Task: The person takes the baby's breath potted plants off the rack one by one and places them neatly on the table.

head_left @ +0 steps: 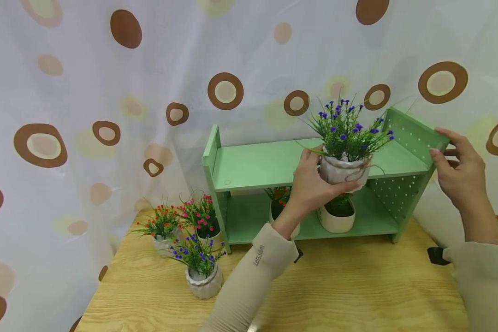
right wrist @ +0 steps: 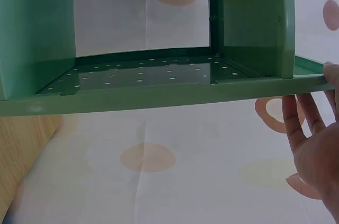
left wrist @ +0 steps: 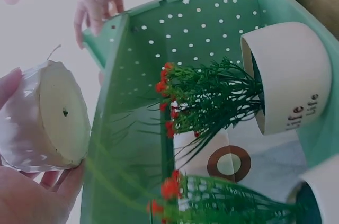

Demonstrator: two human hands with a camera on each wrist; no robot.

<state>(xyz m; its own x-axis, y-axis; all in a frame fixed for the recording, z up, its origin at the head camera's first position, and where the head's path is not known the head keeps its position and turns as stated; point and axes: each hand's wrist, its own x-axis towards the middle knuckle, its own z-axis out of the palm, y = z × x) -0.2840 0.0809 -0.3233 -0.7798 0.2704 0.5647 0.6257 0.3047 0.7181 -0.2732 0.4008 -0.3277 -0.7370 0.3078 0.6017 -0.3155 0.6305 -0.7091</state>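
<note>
My left hand (head_left: 313,184) is clamped round a white pot (head_left: 342,175) of purple-blue flowers (head_left: 350,129), thumb laid across the front low down, fingers up its left side. The left arm comes in from the bottom of the head view and slants up and to the right, its pale sleeve (head_left: 253,276) ending at the wrist. The pot is in the air at the front edge of the green shelf's (head_left: 257,161) upper board, right of the middle; through the left wrist camera I see its bare underside with 1 small hole.

My right hand (head_left: 462,173), well apart from the left, grips the upper front corner of the right side panel (head_left: 412,133): index finger over the top, thumb against the front edge, the other fingers curled behind. That forearm rises along the right edge of the head view.

Below the held pot, 2 cream pots (head_left: 337,219) with red flowers stand on the lower board. On the wooden table (head_left: 357,286), left of the shelf, 3 more potted plants stand close together: orange-red (head_left: 163,242), pink (head_left: 209,235) and purple-blue, nearest me (head_left: 205,281).
</note>
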